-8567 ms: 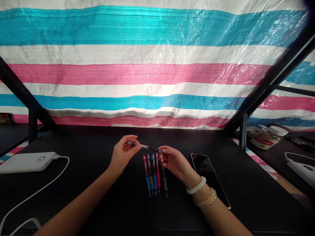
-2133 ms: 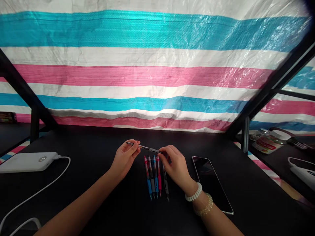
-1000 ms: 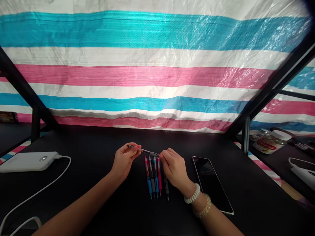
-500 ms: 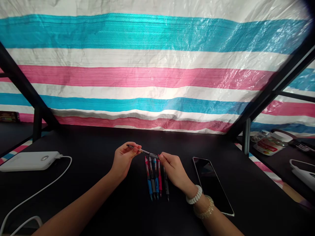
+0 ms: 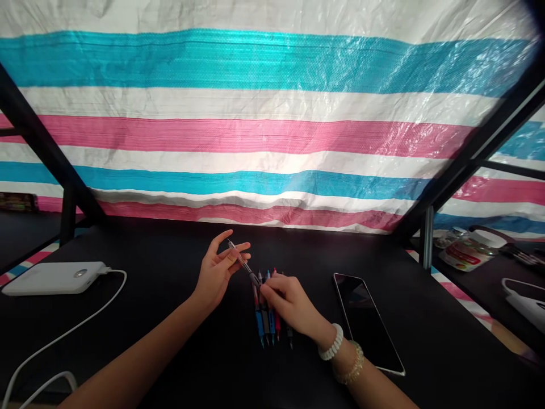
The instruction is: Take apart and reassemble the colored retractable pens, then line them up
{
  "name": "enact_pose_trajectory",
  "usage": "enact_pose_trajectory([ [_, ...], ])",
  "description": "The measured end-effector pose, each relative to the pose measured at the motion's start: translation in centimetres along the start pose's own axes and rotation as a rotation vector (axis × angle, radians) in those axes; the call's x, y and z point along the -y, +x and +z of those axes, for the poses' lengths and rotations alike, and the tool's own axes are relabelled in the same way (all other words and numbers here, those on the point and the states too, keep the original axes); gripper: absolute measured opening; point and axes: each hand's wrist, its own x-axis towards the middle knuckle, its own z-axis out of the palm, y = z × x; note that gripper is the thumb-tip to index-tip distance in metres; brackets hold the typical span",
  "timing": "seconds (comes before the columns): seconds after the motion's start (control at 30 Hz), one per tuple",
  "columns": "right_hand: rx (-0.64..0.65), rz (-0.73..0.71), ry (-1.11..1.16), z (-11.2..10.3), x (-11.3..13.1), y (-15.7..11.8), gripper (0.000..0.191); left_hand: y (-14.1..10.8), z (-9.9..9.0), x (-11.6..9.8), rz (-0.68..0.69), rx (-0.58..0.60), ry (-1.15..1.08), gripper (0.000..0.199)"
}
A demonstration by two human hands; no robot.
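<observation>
A clear-barrelled pen with a dark grip slants between my two hands above the black table. Its upper barrel is pinched by the thumb and fingers of my left hand, whose index finger is stretched up near the pen's top end. My right hand has its fingertips closed on the lower grip end, hiding the tip. Below them, several click pens lie side by side, including a blue-gripped pen, a pink pen and a black-gripped pen. My right hand partly covers their upper parts.
A smartphone lies right of my right hand, close to the wrist bracelets. On the left is a white power bank with a white cable. Black metal bars flank the table, and a striped sheet hangs behind it.
The pen has tilted more steeply, its grip end moving left and down with my right hand. My left index finger has lifted and straightened away from the pen's top end.
</observation>
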Motion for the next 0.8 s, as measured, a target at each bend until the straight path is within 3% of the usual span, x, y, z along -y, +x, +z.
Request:
enact_pose_trajectory([
  [0.13, 0.031, -0.156, -0.155, 0.39, 0.37, -0.31, 0.041, -0.05, 0.26, -0.12, -0.017, 0.056, 0.018, 0.056],
  [0.23, -0.036, -0.189, -0.165, 0.29, 0.33, -0.33, 0.043, -0.05, 0.28, -0.16, -0.032, 0.090, 0.037, 0.048],
  [0.47, -0.182, -0.166, -0.107, -0.33, 0.53, -0.30, 0.044, -0.14, 0.21, -0.21, -0.055, 0.088, 0.090, 0.045],
  [0.8, -0.213, -0.144, -0.090, -0.30, 0.38, -0.40, 0.044, 0.09, -0.03, 0.06, 0.015, 0.053, 0.113, 0.035],
])
